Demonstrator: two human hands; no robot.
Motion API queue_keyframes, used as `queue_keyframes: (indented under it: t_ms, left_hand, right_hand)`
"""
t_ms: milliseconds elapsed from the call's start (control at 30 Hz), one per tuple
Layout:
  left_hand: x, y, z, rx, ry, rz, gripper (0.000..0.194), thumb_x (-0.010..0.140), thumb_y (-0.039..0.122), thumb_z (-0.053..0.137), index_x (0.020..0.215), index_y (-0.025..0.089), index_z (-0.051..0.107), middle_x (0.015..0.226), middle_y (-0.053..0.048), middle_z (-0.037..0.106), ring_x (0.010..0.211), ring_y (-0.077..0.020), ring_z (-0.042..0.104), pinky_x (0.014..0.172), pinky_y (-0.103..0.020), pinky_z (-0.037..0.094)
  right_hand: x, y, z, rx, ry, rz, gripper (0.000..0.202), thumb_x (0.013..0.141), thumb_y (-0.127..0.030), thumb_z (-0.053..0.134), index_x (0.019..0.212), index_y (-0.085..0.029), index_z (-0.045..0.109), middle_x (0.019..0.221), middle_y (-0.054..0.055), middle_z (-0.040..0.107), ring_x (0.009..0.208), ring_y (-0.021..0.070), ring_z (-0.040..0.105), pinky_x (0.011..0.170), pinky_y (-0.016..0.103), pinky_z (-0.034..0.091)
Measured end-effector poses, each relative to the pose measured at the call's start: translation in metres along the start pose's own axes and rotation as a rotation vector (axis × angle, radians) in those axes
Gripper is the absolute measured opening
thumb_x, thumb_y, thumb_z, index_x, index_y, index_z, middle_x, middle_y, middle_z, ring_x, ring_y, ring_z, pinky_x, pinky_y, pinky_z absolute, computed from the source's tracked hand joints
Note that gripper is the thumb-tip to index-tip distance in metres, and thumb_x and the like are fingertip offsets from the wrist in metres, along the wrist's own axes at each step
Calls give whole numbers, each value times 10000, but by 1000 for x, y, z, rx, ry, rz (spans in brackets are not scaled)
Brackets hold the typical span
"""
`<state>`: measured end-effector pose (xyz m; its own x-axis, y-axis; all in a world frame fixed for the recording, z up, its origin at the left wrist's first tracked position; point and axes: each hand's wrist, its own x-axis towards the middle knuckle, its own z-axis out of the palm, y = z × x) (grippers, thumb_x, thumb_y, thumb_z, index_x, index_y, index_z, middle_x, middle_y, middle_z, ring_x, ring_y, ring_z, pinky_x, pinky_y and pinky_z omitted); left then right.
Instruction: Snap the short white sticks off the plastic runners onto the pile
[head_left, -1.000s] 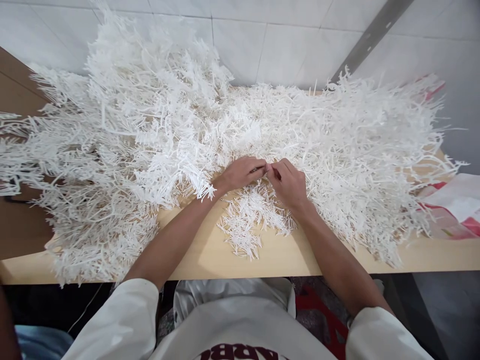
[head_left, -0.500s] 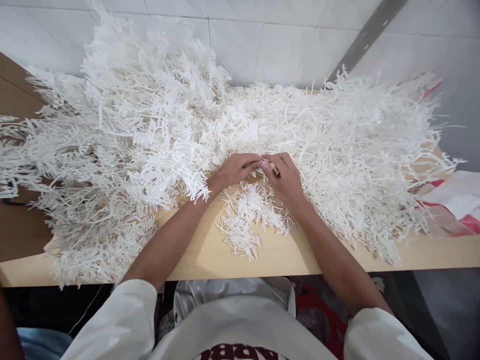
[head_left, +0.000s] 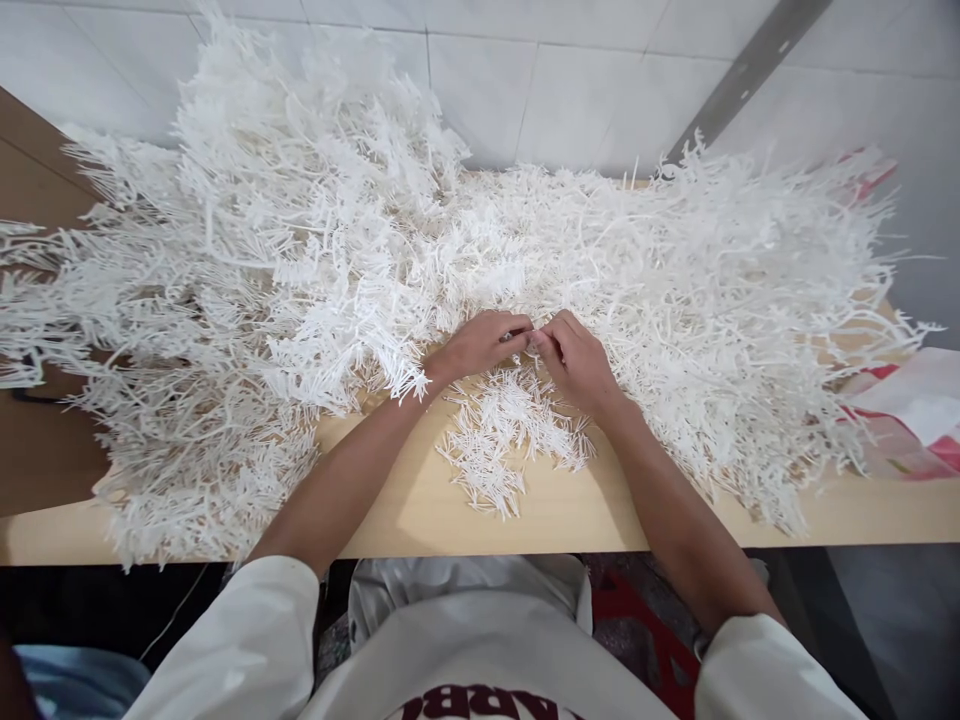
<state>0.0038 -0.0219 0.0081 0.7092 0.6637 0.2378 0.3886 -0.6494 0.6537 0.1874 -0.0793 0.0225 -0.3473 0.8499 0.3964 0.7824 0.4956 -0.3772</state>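
My left hand [head_left: 484, 343] and my right hand [head_left: 576, 360] meet at the middle of the table, fingertips pinched close together. Whatever sits between the fingertips is small and mostly hidden; a bit of white shows under the left fingers. Just below them lies a small loose pile of short white plastic-looking sprigs [head_left: 499, 430]. Beyond both hands spreads a large heap of white, thin, branching strands [head_left: 517, 235]. Its taller left mass [head_left: 300, 200] hangs over my left forearm, and the right mass [head_left: 712, 280] reaches near my right wrist.
The pale wooden table [head_left: 405, 510] runs along my front, backed by a tiled wall [head_left: 480, 90]. A grey metal strip [head_left: 742, 80] leans or runs up the wall. At the right lies a pink and white plastic bag [head_left: 915, 420]. Brown cardboard [head_left: 45, 455] stands at the left.
My hands stay together in nearly the same place, with the fingertips shifted slightly against each other. The whole view has shifted slightly. The heaps and the small pile look unchanged.
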Motion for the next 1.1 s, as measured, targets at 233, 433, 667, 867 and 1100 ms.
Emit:
queue_keyframes:
  t_ms: [233,433,667,867,1100]
  left_hand:
    - [1,7,-2,-90,65,-86,319,953,368,406,714,186,514,649,20,506,621,-112,437,622,-277,322]
    - [-3,7,-15,-284,218,-207,345,924,442,465,700,181,493,636,38,465,618,-98,415,617,-259,342]
    - [-4,3,-11,-256,190,-120,412,932,540,445,882,181,642,763,6,629,705,-105,534,695,-248,394]
    - [-4,4,-10,-174,93,-91,418,955,509,406,863,181,648,752,8,631,698,-103,539,670,-240,377]
    - [-2,8,-5,-151,66,-142,226,913,288,448,762,174,570,685,23,561,630,-96,475,619,-248,347]
  right_hand:
    - [-1,-4,-5,230,12,-39,272,995,-356,394,761,-228,443,726,-8,491,659,127,470,608,286,386]
    - [-8,-41,-5,416,53,-206,154,938,-307,547,805,-228,542,761,-12,573,700,110,540,636,269,461]
    - [3,1,6,327,262,207,240,865,-457,636,950,-233,625,904,10,589,610,81,528,575,251,475]
    - [1,6,8,152,78,80,277,954,-459,488,904,-236,645,867,17,590,709,112,545,632,262,442]
    - [0,6,5,117,1,-1,222,971,-324,458,806,-209,552,844,20,566,673,117,506,581,267,391]
